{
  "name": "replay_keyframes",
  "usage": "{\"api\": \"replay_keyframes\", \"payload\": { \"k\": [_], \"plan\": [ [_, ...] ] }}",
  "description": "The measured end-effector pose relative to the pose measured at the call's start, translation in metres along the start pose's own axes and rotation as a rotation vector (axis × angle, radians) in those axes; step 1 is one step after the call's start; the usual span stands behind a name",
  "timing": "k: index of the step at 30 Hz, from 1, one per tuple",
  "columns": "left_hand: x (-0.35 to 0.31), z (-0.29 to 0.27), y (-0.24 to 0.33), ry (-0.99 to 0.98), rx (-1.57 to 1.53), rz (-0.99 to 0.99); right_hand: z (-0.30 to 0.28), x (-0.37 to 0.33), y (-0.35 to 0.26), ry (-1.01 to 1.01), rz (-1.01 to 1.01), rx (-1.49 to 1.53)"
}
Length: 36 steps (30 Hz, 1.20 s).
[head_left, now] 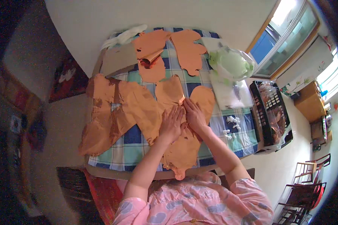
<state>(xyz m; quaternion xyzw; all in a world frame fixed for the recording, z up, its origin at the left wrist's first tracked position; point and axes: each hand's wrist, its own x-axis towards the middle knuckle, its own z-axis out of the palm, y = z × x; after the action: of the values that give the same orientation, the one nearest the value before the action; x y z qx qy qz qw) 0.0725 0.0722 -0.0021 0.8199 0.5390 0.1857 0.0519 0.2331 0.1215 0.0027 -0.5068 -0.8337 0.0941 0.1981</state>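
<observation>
A wrinkled, shiny orange foil piece [181,148], like a flat deflated balloon, lies in front of me, its scalloped tab hanging over the table's near edge. My left hand [172,122] presses flat on it with fingers stretched out. Close beside it, my right hand [195,116] also rests on the foil, fingers extended along a raised fold [181,100]. Whatever lies beneath the palms is hidden. To the left spreads a large creased orange foil shape [133,101]. More orange foil shapes [187,50] lie at the far side, one with a rolled edge [152,58].
A blue, green and white checked cloth [133,135] covers the table. At the far right sit a pale green translucent plastic bag [233,62] and white sheets [229,92]. Small white pieces [233,123] lie at right. A black crate [272,112] holding clear plastic stands beyond the edge.
</observation>
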Motion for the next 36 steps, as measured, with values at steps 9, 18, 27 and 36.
{"api": "replay_keyframes", "payload": {
  "k": [9,18,27,36],
  "plan": [
    [0.031,-0.019,0.005,0.091,-0.168,-0.017,-0.001,0.000,0.001,0.013,-0.028,-0.144],
    [0.092,0.003,-0.033,0.064,0.010,0.075,0.008,-0.002,0.000,0.150,-0.076,-0.078],
    [0.129,0.006,-0.063,0.029,0.160,-0.021,0.009,-0.001,-0.007,0.137,-0.058,-0.100],
    [0.057,-0.001,0.000,-0.051,-0.014,-0.167,0.003,-0.001,-0.004,0.150,-0.039,-0.054]
  ]
}}
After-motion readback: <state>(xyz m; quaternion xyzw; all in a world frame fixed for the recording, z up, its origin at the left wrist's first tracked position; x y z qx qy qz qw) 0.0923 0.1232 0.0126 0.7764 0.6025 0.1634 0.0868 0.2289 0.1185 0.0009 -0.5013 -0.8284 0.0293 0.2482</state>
